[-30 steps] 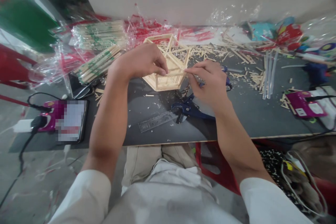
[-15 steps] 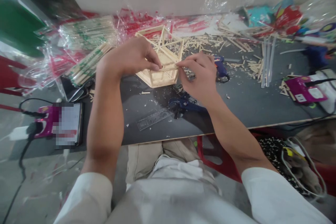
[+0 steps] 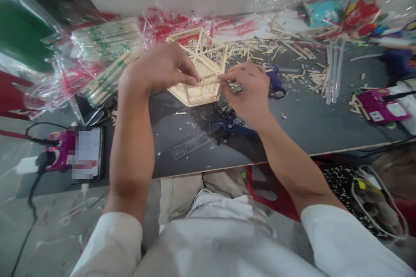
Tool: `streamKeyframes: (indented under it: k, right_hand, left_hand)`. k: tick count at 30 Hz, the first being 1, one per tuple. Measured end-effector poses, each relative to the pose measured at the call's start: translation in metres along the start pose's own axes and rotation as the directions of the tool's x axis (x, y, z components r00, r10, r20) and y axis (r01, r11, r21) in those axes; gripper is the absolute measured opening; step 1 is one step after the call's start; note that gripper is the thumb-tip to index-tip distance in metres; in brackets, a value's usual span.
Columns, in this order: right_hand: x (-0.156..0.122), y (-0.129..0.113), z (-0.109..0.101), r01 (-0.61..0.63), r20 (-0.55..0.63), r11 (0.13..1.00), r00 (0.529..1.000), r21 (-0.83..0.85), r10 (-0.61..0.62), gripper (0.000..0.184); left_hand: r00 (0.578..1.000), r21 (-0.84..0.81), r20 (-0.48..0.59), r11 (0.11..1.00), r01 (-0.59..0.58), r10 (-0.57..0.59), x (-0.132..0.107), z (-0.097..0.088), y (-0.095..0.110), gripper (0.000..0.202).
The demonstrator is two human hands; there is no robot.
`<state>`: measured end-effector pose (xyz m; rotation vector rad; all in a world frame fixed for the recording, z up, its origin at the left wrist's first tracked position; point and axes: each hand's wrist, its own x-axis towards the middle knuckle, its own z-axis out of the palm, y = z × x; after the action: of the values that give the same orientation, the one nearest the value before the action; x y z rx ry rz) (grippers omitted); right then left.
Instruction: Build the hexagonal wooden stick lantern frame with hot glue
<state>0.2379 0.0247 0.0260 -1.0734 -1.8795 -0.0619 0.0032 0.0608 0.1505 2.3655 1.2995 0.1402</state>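
A pale hexagonal frame built of thin wooden sticks point(image 3: 204, 100) stands on the dark table, with uprights and bars meeting above its base. Along its near upper side runs a wooden stick point(image 3: 209, 82); whether it is fixed to the frame, I cannot tell. My left hand point(image 3: 170, 67) reaches over the frame from the left, thumb and forefinger pinching the stick's left end. From the other side, my right hand point(image 3: 248, 88) pinches the right end with its fingertips. The left hand and wrist cover part of the frame's left side.
Near the table edge lie a blue-handled tool point(image 3: 229, 125) and a clear ruler point(image 3: 191, 145). A blue glue gun point(image 3: 275, 81) rests behind my right hand. Stick offcuts point(image 3: 256, 52), glue sticks point(image 3: 334, 71), bagged sticks point(image 3: 107, 39) and a phone point(image 3: 89, 151) lie around.
Both hands keep their pinch at nearly the same place by the frame. The camera view has shifted slightly.
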Motion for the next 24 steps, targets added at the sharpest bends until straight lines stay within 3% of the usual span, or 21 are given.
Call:
streamKeyframes:
  k: [14,24]
  right_hand:
    - [0.0051,-0.0001,-0.0083,-0.082,0.101,0.996,0.991,-0.032,0.084,0.016]
    - [0.0074,-0.0025,-0.0097,-0.036,0.072,0.999,0.997,0.018,0.035,0.014]
  left_hand:
    - [1.0,-0.042,-0.012,0.999,0.005,-0.006,-0.0009,0.0013,0.0012,0.018]
    - [1.0,-0.057,0.012,0.998,0.028,-0.027,0.0009,0.0022,-0.0018,0.024]
